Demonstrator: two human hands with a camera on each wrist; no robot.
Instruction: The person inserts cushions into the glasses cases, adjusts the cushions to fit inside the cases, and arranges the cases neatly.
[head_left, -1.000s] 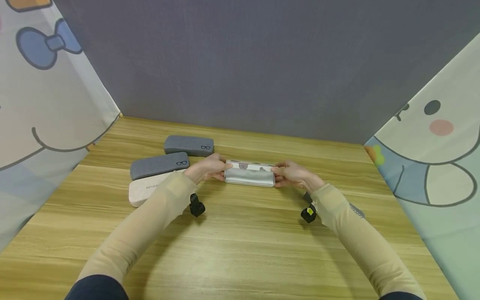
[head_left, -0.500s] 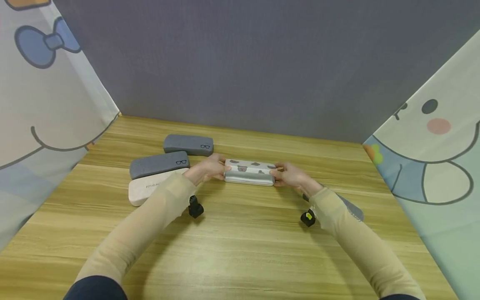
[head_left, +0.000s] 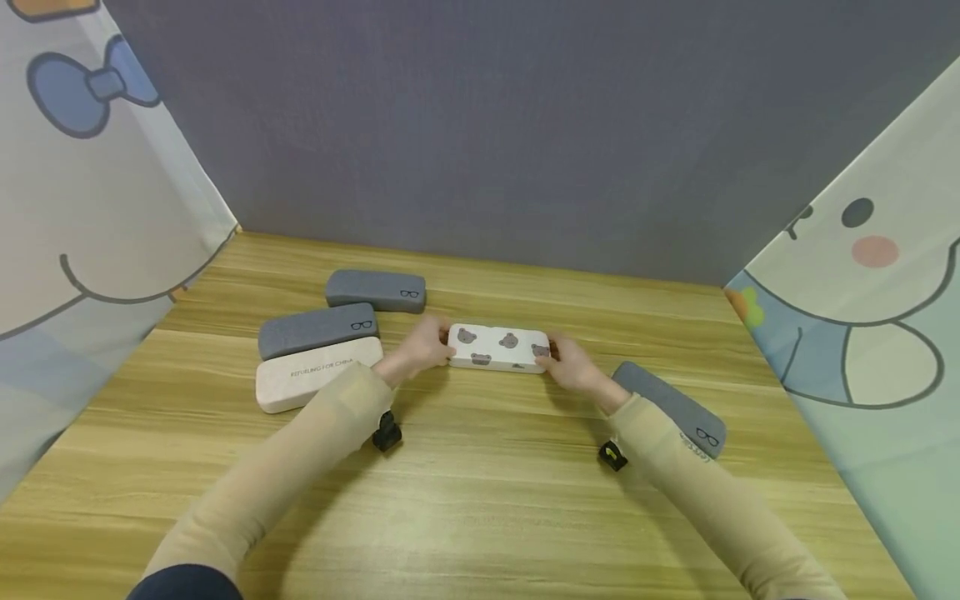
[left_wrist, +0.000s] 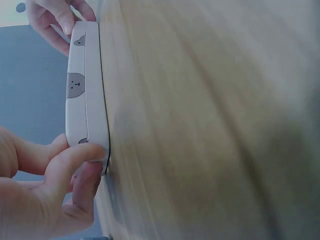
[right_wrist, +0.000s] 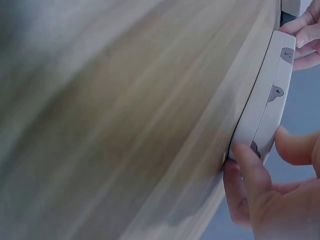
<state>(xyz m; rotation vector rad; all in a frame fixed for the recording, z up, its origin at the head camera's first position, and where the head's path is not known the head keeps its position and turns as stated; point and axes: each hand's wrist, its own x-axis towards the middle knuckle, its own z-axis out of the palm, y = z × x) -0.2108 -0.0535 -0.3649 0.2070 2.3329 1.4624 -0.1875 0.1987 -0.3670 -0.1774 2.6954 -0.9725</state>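
Note:
A white glasses case [head_left: 498, 348] printed with brown bear heads sits at the middle of the wooden table, its lid down. My left hand [head_left: 423, 343] grips its left end and my right hand [head_left: 573, 365] grips the right end. In the left wrist view the seam of the case [left_wrist: 95, 100] runs closed along its side, with thumb and fingers of the left hand [left_wrist: 55, 185] around the near end. The right wrist view has the right hand [right_wrist: 280, 195] pinching the other end, close over the table.
Left of the hands lie two grey glasses cases [head_left: 375, 290] [head_left: 315, 332] and a cream case [head_left: 307, 375] lettered "REFUELING FOR CHINA". Another grey case [head_left: 667, 404] lies partly under the right forearm. A grey panel [head_left: 487, 142] stands behind the table [head_left: 480, 500], with cartoon-printed cloths at both sides.
The lid of the bear-printed glasses case has swung down toward me, covering the silvery inside. Both hands have kept hold of its ends, and the wrists have come down slightly.

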